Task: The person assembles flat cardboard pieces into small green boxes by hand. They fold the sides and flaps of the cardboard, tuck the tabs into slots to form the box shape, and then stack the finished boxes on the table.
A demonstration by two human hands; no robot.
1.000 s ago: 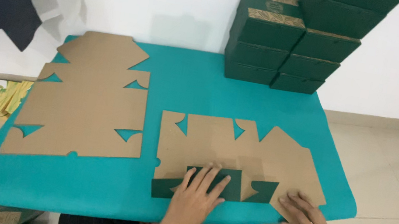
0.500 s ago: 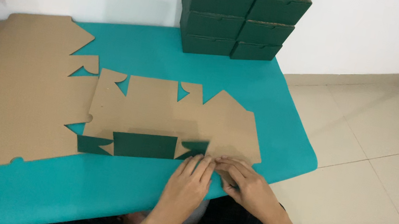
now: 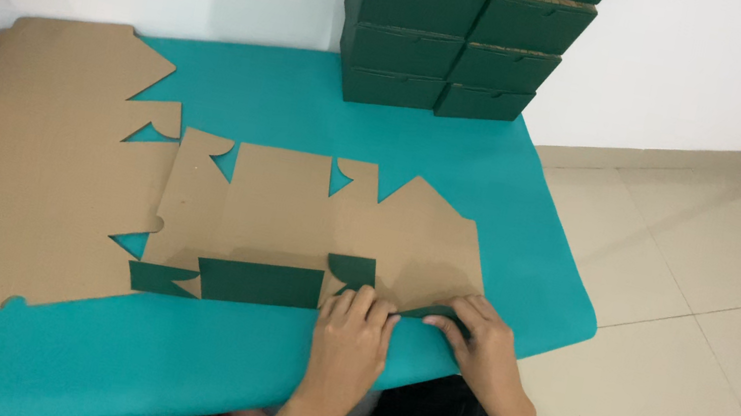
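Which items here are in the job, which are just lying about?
In hand: flat cardboard blank, near edge folded up green; left hand and right hand on that fold.
Lying about: stack of flat blanks; stacked green boxes; teal table.

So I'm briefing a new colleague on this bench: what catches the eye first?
The bright teal table, with a flat brown cardboard blank lying at its near edge. The left hand and right hand press on its folded green flaps. Dark green boxes stand stacked against the white wall behind.
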